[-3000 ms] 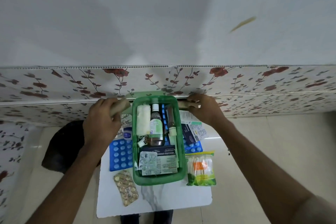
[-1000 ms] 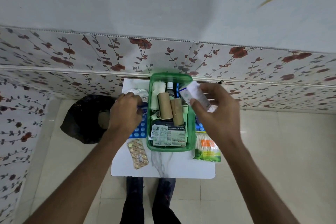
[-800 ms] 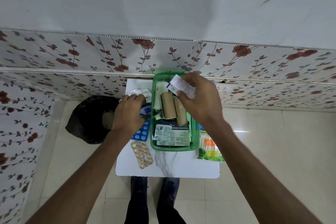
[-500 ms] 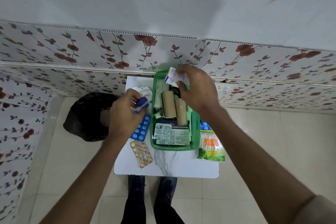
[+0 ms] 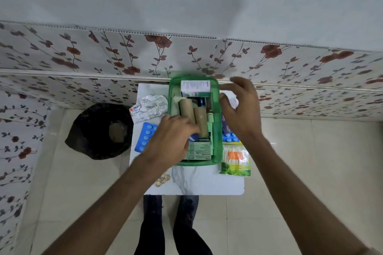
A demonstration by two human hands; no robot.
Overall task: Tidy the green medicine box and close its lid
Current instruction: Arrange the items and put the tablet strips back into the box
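The green medicine box [image 5: 216,126] stands lidless on a small white table [image 5: 207,184] against the wall. Inside lie a white carton [image 5: 195,87] at the far end, two brown rolls [image 5: 200,123] in the middle and a flat printed carton [image 5: 200,150] at the near end. My left hand [image 5: 172,141] reaches into the box's near left part, fingers curled, with a blue-capped tube [image 5: 193,137] peeking from under them. My right hand [image 5: 242,109] hovers just right of the box, fingers spread, above a white packet [image 5: 234,101].
Silver foil strips [image 5: 150,106] and a blue blister pack [image 5: 145,136] lie left of the box. Another blue blister pack [image 5: 230,138] and a cotton-swab packet [image 5: 235,159] lie on its right. A tan pill strip [image 5: 162,179] sits near front. A black bin bag [image 5: 99,130] stands on the floor, left.
My right hand has let go of the white carton at the box's far end and moved off to the right. My left hand has carried the blue-capped tube from the table into the box.
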